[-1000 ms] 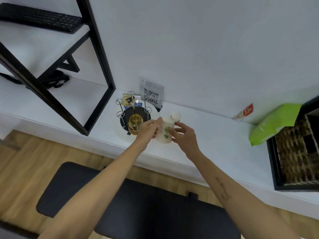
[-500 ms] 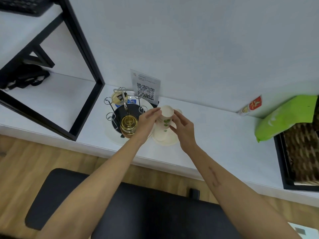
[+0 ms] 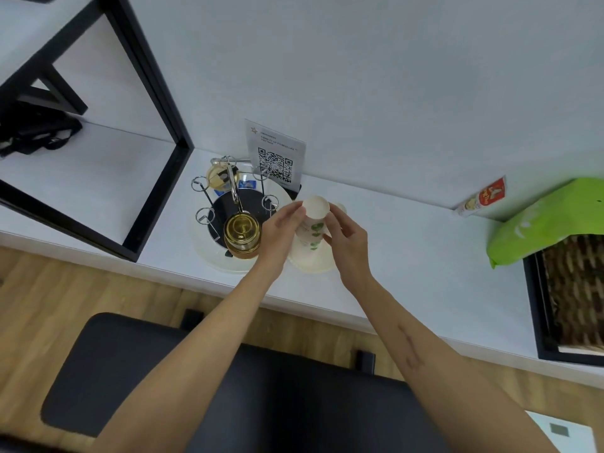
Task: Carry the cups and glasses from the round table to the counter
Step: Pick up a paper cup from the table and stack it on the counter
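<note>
Held upside down between left hand [image 3: 279, 232] and right hand [image 3: 346, 238], both gripping: paper cup [image 3: 312, 228], over a plate [image 3: 310, 264] on the counter [image 3: 408, 243], beside glass [image 3: 242, 235].

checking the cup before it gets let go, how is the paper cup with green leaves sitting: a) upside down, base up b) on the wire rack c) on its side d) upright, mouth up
a: the paper cup shows its closed base on top and widens downward, with both hands' fingers at its sides.
</note>
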